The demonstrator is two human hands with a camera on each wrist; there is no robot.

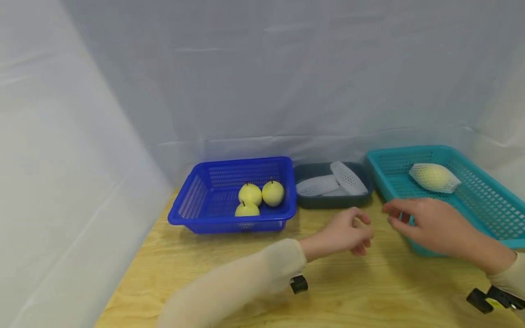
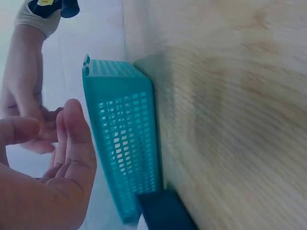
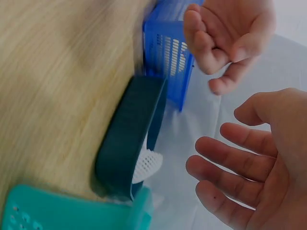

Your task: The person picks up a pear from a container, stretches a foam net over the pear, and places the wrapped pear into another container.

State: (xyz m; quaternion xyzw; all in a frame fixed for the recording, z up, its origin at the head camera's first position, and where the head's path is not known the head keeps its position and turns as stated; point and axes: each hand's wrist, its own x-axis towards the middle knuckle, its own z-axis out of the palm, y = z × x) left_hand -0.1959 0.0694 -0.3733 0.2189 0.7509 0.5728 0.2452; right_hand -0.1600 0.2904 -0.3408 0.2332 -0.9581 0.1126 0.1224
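Note:
My left hand hovers above the table in front of the small dark tray, fingers loosely bent and holding nothing. Facing it, my right hand is over the near left corner of the teal basket, also empty, as the right wrist view shows. White foam net sleeves lie in the dark tray. A round yellow pear in a foam net rests inside the teal basket. Three bare pears, one of them a pear by the right wall, sit in the blue basket.
Along the back of the wooden table the blue basket, dark tray and teal basket stand in a row. Behind and to the left hangs pale sheeting. Each wrist bears a black device, such as the left wrist device.

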